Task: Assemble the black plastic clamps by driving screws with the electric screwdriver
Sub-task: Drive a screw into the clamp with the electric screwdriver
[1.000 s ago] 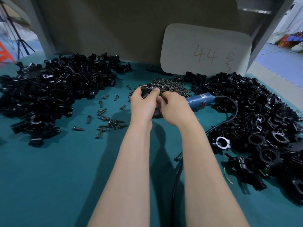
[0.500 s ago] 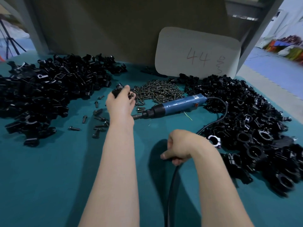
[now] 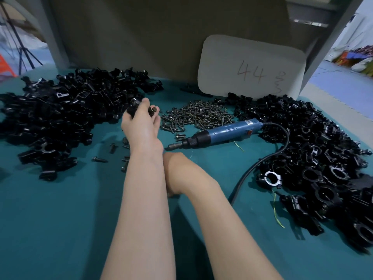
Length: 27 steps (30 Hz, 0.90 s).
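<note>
Step in hand: as I read it, a clamp is being handled between drives, with the tool lying unheld
Clamp: a small black plastic clamp is up off the teal cloth-covered table, at the near edge of the left heap of black clamp parts
Left hand: the left hand is curled round that clamp, fingers wrapped over it; a dark round piece shows at the fingertips, perhaps a screw head, too small to be sure
Right hand: the right hand is bent down at the wrist beside the left forearm; its fingers are hidden, so I cannot tell whether they are curled or holding anything
Screwdriver: the blue electric screwdriver with a black nose lies on its side just right of the left hand, bit toward the person
Screws: the heap of dark metal screws sits just behind the tool
Doing it well: seat the screw straight, line the bit up with the screw's axis before pulling the trigger, and grip the clamp firmly against the twist
Watch for: the black power cable curves near the right forearm and could snag when the tool is lifted
</note>
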{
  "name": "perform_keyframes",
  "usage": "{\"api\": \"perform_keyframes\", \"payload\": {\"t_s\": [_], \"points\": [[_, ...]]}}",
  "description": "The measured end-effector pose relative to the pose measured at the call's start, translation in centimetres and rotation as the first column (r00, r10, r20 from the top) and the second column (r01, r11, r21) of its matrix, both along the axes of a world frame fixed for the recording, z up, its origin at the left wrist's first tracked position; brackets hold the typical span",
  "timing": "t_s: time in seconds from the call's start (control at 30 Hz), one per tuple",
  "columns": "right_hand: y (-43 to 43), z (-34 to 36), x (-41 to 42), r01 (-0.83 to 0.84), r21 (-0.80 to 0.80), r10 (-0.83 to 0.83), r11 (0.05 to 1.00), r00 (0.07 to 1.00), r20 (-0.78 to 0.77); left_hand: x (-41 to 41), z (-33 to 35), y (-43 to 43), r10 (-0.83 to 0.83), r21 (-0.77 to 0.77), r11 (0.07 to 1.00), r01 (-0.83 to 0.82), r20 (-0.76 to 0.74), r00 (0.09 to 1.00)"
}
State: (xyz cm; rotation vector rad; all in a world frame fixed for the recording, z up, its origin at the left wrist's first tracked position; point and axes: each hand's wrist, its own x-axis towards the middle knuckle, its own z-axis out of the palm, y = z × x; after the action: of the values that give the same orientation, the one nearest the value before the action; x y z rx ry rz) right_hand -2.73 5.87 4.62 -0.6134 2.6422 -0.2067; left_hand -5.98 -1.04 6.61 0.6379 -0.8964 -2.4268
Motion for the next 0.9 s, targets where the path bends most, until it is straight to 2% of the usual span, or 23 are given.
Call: {"api": "perform_keyframes", "payload": {"t_s": [0.1,0.27,0.37,0.5,0.7,0.77,0.87,0.9], "points": [[0.3,1.0,-0.4,0.049,-0.103,-0.051,0.993,0.998,-0.023,0.3,0.2,-0.3,0.027,0.021,0.999,-0.026,-0.015,1.000],[0.3,0.5,0.2,-0.036,-0.005,0.037,0.999,0.998,0.058,0.4,0.4,-0.9,0.078,0.064,0.995,-0.075,-0.033,0.996],[-0.3,0.1,0.5,-0.033,-0.018,0.034,0.999,0.998,0.055,0.5,0.4,-0.7,0.071,0.064,0.996,-0.069,-0.034,0.997],[-0.3,-0.3,0.2,0.113,-0.193,-0.122,0.975,0.992,-0.035,0.4,0.4,-0.7,0.079,0.065,0.995,-0.077,-0.036,0.996],[-0.8,-1.2,-1.1,0.288,-0.298,-0.328,0.910,0.940,-0.092,0.4,0.3,-0.5,0.064,0.069,0.996,-0.061,-0.037,0.997],[-0.5,-1.2,-1.5,0.292,-0.400,-0.347,0.869,0.935,-0.072,0.4,0.2,-0.5,0.058,0.072,0.996,-0.056,-0.029,0.998],[0.9,-0.9,-2.5,0.244,-0.518,-0.279,0.820,0.960,0.011,0.1,0.1,-0.2,0.006,0.068,0.998,-0.005,-0.008,1.000],[1.8,-0.8,-2.9,0.279,-0.539,-0.322,0.794,0.947,0.016,0.0,-0.1,-0.1,-0.025,0.060,0.998,0.025,0.004,1.000]]}}
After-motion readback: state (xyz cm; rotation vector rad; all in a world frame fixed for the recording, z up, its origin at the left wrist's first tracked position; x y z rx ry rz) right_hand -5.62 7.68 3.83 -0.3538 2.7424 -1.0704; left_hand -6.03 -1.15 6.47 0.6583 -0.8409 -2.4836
